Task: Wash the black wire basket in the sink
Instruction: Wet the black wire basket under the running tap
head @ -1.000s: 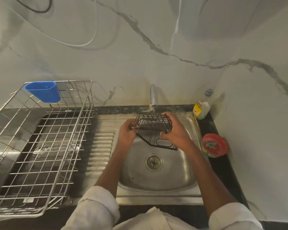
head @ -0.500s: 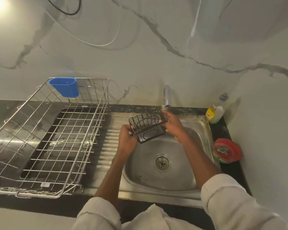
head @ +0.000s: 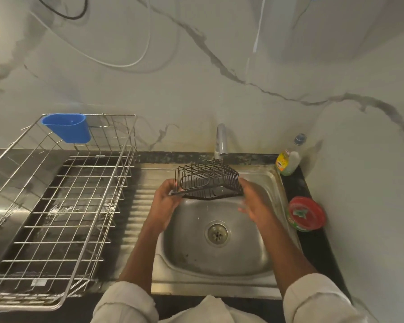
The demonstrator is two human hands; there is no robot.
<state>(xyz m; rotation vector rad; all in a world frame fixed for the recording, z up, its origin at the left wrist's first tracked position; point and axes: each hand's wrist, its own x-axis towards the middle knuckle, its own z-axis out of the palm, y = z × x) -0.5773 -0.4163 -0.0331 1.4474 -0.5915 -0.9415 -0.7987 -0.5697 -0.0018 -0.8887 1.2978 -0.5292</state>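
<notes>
the small black wire basket [head: 207,181] is held up over the back half of the stainless steel sink [head: 219,257], tipped on its side so the grid bottom faces up and toward the wall, right under the spout of the short chrome tap [head: 220,142] at twelve o'clock. the left hand [head: 165,201] grips it at nine o'clock, fingers curled round the lower left edge of the wire frame. the right hand [head: 254,203] sits at the basket's three o'clock side with fingers stretched and loose; its fingertips are blurred, and i cannot tell whether they actually touch the wire. the round drain [head: 217,233] shows below the basket at six o'clock. out past the sink at three o'clock stand a clear dish soap bottle with a yellow label [head: 287,163] and a round red-lidded tub [head: 307,213] on the dark counter. at nine o'clock a large silver wire dish rack [head: 56,206] sits on the drainboard, with a blue plastic cup [head: 67,127] hooked on its far rim.
</notes>
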